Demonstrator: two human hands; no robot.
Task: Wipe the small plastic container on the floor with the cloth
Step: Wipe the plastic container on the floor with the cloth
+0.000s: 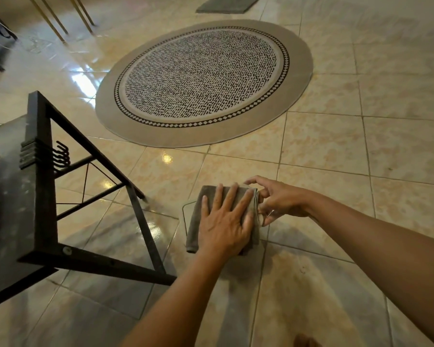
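A folded grey-brown cloth point(198, 221) lies draped over the small clear plastic container point(186, 214) on the tiled floor. Only the container's thin dark-lined left edge and a clear strip at its right side show. My left hand point(223, 221) lies flat on top of the cloth, fingers spread, pressing it onto the container. My right hand point(278, 201) reaches in from the right and pinches the container's right edge between thumb and fingers.
A black metal-framed table point(43, 186) with hooks stands close on the left, one leg just left of the cloth. A round patterned rug point(203, 81) lies further ahead, with a small grey mat point(226, 3) and thin gold legs point(58, 18) beyond. A toe point(305, 340) shows at the bottom.
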